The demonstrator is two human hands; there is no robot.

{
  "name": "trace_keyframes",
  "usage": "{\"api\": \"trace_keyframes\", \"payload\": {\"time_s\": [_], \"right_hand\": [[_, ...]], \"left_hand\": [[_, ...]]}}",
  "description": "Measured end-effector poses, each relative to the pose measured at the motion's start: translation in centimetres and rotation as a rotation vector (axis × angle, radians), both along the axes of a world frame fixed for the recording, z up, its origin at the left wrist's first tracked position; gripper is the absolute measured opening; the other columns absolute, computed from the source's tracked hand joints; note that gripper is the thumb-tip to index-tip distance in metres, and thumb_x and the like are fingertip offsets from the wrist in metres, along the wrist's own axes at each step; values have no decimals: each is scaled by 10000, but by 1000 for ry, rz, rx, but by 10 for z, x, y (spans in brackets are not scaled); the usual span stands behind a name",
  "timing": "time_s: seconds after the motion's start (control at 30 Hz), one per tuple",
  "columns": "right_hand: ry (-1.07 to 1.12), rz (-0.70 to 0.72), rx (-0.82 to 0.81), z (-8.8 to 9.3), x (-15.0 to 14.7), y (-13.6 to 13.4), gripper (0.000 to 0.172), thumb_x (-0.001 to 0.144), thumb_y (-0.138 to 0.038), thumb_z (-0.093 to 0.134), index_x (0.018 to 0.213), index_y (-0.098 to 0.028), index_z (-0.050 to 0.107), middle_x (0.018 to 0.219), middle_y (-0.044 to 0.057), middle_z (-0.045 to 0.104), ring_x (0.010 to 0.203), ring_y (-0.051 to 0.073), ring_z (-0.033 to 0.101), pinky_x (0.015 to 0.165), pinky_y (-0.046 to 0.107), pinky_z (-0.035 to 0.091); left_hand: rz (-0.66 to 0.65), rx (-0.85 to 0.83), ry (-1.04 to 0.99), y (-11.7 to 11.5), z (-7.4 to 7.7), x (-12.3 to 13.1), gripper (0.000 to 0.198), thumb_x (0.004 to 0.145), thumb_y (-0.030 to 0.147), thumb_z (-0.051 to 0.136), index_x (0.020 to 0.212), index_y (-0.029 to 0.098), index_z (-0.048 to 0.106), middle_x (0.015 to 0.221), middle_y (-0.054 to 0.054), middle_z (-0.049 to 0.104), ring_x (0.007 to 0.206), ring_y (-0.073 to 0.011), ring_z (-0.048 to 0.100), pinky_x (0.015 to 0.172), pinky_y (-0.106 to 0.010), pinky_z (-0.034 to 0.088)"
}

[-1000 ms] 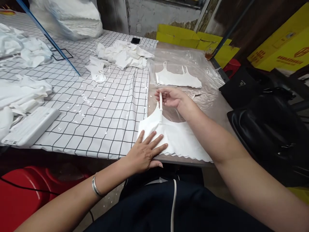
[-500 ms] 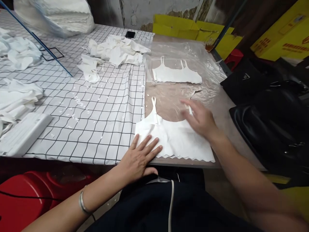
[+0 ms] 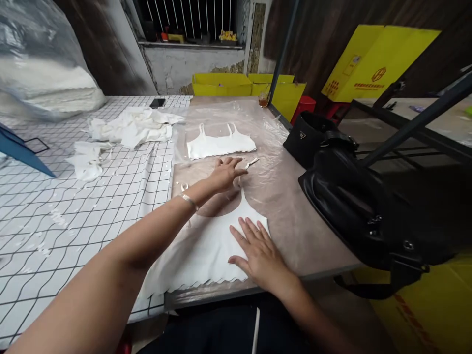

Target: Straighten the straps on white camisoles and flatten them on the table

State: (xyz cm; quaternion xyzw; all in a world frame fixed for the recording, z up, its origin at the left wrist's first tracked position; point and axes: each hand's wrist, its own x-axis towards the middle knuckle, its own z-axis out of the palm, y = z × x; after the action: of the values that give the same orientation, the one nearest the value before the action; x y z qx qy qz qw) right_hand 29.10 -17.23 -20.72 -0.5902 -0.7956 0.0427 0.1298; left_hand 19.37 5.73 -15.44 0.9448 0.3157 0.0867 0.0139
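A white camisole top (image 3: 206, 241) with thin straps and a scalloped hem lies spread at the table's near edge. My right hand (image 3: 260, 255) rests flat on its right side, fingers spread. My left hand (image 3: 224, 176) reaches across the neckline, over the top of the right strap, with its fingers stretched out; whether it touches the strap I cannot make out. My left forearm hides part of the left side and left strap. Beyond the hands is a second white strappy top (image 3: 221, 146), laid flat on clear plastic sheeting (image 3: 273, 123). A small white strip (image 3: 252, 163) lies between the two tops.
Crumpled white garments (image 3: 136, 127) lie on the checked cloth (image 3: 121, 196) at left, among small white scraps. A phone (image 3: 158, 103), a bagged white stack (image 3: 44, 83) and a blue panel (image 3: 24, 147) stand farther off. Black bags (image 3: 342, 196) line the right edge; a glass (image 3: 263, 100) stands behind.
My left hand has gone from lying flat on the camisole's left side to the right strap. My right hand has come down from that strap onto the fabric. The view has swung rightward and up.
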Motion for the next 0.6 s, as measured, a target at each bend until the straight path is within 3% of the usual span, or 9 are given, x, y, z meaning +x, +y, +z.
{"api": "trace_keyframes", "payload": {"time_s": [0.07, 0.13, 0.23, 0.3, 0.37, 0.6], "right_hand": [[25, -1, 17, -3, 0, -3, 677, 894, -527, 584, 1477, -215, 437, 1556, 146, 338, 1455, 310, 297, 1180, 515, 271], [50, 7, 28, -6, 0, -5, 673, 892, -519, 594, 1473, -216, 441, 1554, 142, 345, 1454, 310, 300, 1178, 513, 276], [82, 23, 55, -11, 1, -5, 677, 886, -513, 605, 1469, -205, 449, 1552, 148, 345, 1447, 328, 310, 1172, 520, 280], [103, 30, 74, -14, 0, -4, 681, 882, -512, 609, 1466, -199, 454, 1548, 158, 349, 1440, 341, 320, 1165, 525, 284], [125, 31, 79, -16, 0, -3, 681, 882, -514, 607, 1465, -195, 458, 1545, 163, 352, 1438, 344, 325, 1166, 526, 279], [195, -7, 23, -13, -2, -6, 648, 896, -496, 598, 1455, -196, 472, 1543, 157, 360, 1451, 325, 302, 1189, 523, 238]], "left_hand": [[-183, 53, 171, 31, -3, 16, 346, 797, 87, 563, 1049, 251, 733, 1501, -119, 441, 1337, -365, 376, 968, -547, 313], [-337, 127, 267, 52, 0, 23, 269, 819, 92, 518, 885, 229, 740, 1435, -105, 523, 1319, -338, 394, 994, -546, 267], [-456, 174, 376, 72, 13, 22, 297, 804, 60, 469, 810, 241, 706, 1126, -87, 705, 1173, -279, 490, 1012, -524, 222], [-451, 156, 429, 80, 22, 18, 292, 766, 55, 480, 802, 251, 693, 868, -74, 729, 1040, -257, 529, 1018, -510, 202], [-424, 132, 457, 84, 29, 13, 262, 719, 66, 512, 776, 250, 690, 748, -65, 707, 962, -249, 536, 1021, -497, 192], [-242, 161, 470, 98, 61, -13, 117, 705, 148, 646, 602, 202, 650, 812, -61, 672, 1094, -274, 481, 1074, -525, 121]]}}
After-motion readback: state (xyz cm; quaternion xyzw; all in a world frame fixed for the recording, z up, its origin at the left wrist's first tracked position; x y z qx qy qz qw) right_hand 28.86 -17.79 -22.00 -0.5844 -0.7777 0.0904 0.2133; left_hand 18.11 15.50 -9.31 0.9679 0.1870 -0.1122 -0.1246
